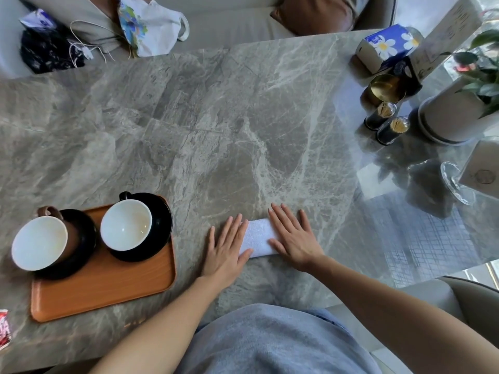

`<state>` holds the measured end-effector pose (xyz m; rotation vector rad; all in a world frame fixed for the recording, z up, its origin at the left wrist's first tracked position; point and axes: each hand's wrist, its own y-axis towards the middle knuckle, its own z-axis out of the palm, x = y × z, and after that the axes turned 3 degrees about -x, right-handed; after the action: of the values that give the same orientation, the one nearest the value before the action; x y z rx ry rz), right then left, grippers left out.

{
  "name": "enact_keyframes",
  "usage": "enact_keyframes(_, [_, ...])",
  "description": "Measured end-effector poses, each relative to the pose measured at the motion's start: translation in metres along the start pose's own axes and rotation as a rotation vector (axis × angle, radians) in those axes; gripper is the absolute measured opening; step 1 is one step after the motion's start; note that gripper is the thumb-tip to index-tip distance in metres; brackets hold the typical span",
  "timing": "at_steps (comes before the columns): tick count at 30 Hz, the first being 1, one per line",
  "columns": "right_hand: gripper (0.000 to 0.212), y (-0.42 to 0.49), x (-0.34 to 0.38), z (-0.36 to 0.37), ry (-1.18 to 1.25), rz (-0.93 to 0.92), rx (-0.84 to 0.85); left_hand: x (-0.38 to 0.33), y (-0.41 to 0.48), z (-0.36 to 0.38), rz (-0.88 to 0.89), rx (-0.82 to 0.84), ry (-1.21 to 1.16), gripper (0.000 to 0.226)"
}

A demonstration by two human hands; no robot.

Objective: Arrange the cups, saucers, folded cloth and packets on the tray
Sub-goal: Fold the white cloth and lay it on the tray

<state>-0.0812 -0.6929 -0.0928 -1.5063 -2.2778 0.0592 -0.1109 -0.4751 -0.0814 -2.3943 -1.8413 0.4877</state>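
Leftmost, a red-and-white packet (4,329) lies at the table's near edge, off the tray (108,292). On the tray's far half stand two cups, a brown cup (39,242) and a black cup (125,225), each on one of the black saucers (162,228); the near half is bare wood. Just right of the tray, the left hand (225,247) lies flat, fingers straight and released, pressing one end of the folded cloth (258,237), which rests on the marble table (216,130), not yet on the tray. The right hand (293,236) presses the other end likewise. Doing this well likely means even, smoothing pressure, then lifting by both ends so the fold holds.
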Motion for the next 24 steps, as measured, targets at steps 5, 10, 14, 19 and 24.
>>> enact_keyframes(5, [0.067,0.002,0.001,-0.004,-0.011,-0.004,0.034,0.002,0.002,0.006,-0.025,0.045,-0.022,0.068])
enact_keyframes(10, [0.072,-0.003,0.012,-0.02,0.052,0.002,-0.043,-0.002,-0.009,0.002,-0.189,-0.092,-0.3,0.068])
enact_keyframes(14, [0.052,-0.006,0.037,-0.034,0.063,-0.051,-0.25,-0.001,-0.026,-0.008,-0.617,-0.211,-0.864,0.065])
enact_keyframes(19, [0.042,-0.005,0.05,-0.032,0.14,-0.064,-0.195,0.003,-0.019,-0.023,-0.745,0.067,-1.092,0.057])
enact_keyframes(24, [0.053,-0.002,0.045,-0.026,0.226,0.032,-0.075,-0.001,-0.014,-0.035,-0.834,0.22,-1.408,0.02])
